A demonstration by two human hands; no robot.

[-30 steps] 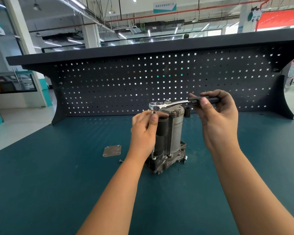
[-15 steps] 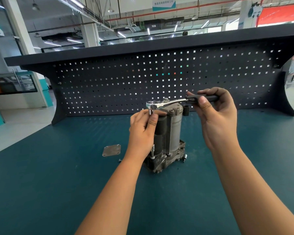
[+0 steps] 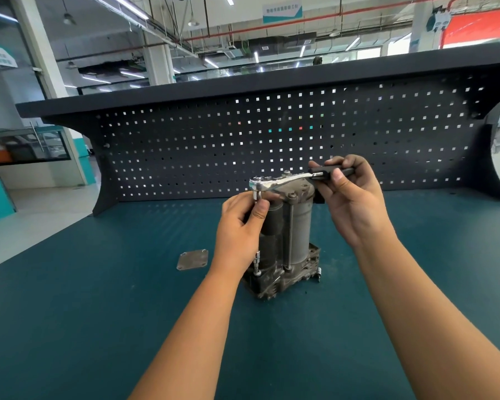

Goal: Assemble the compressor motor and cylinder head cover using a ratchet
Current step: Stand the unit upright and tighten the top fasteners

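The grey compressor (image 3: 289,243) stands upright on the teal bench, its dark motor cylinder beside a lighter one. A chrome ratchet (image 3: 274,183) lies level across its top. My right hand (image 3: 350,197) grips the ratchet's black handle to the right of the compressor. My left hand (image 3: 240,226) pinches the long extension bar just under the ratchet head, at the compressor's left side. The bar's lower end (image 3: 257,261) reaches a bolt on the base. A flat square cover plate (image 3: 192,260) lies on the bench to the left.
A dark pegboard (image 3: 272,140) closes off the back of the teal bench (image 3: 98,313). A small screw lies near the plate, and a small metal part (image 3: 319,274) sits by the compressor's right base.
The view has shifted slightly. The ratchet and both hands hold nearly the same places; the handle has swung only a little.
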